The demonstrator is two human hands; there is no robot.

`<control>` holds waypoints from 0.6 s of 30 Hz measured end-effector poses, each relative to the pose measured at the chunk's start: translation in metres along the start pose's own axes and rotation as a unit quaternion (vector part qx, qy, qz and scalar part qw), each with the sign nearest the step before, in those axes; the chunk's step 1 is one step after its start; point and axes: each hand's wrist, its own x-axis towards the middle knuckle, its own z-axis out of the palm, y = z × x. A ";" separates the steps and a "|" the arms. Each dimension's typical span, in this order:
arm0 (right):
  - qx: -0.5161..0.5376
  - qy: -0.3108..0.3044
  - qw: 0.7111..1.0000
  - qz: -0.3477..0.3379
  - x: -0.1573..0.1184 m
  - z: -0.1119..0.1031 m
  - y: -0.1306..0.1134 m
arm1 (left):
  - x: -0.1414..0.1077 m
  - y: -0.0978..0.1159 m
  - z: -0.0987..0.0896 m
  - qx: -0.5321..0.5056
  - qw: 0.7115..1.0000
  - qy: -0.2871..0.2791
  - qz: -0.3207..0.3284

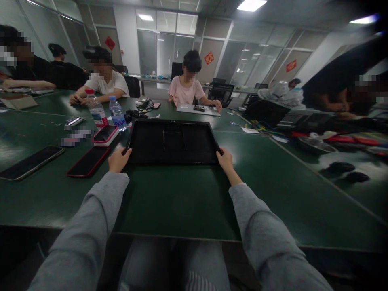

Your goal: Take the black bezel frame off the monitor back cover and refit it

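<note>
A wide black rectangular frame (145, 143), like a monitor housing, is at the middle of the green table (178, 198), its inside facing up. My left hand (119, 159) is closed on its left edge near the front corner. On the right edge, also near the front corner, my right hand (226, 158) grips it with the thumb on top. Whether the frame rests fully on the table, I cannot tell.
Left of the frame are a red-edged phone (88, 161), a pink phone on a white box (106, 134), a longer phone (32, 161) and two bottles (117, 113). Across the table sits a person in pink (186, 89). Cables (256, 126) lie at the right.
</note>
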 end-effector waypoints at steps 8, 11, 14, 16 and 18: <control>0.017 -0.002 1.000 -0.003 0.002 0.002 0.007 | -0.001 -0.001 -0.001 0.000 1.000 -0.004 0.031; 0.020 0.002 1.000 0.001 0.002 0.003 0.007 | -0.002 -0.001 0.000 0.003 0.999 0.006 0.040; 0.018 0.007 1.000 0.005 0.002 0.004 0.007 | -0.002 0.000 0.002 0.015 0.999 0.009 0.045; 0.018 0.006 1.000 0.005 0.001 0.005 0.008 | -0.001 -0.001 0.003 0.022 0.999 0.011 0.043; 0.017 0.003 1.000 -0.002 0.001 0.005 0.008 | 0.001 -0.002 0.004 0.021 0.999 0.014 0.037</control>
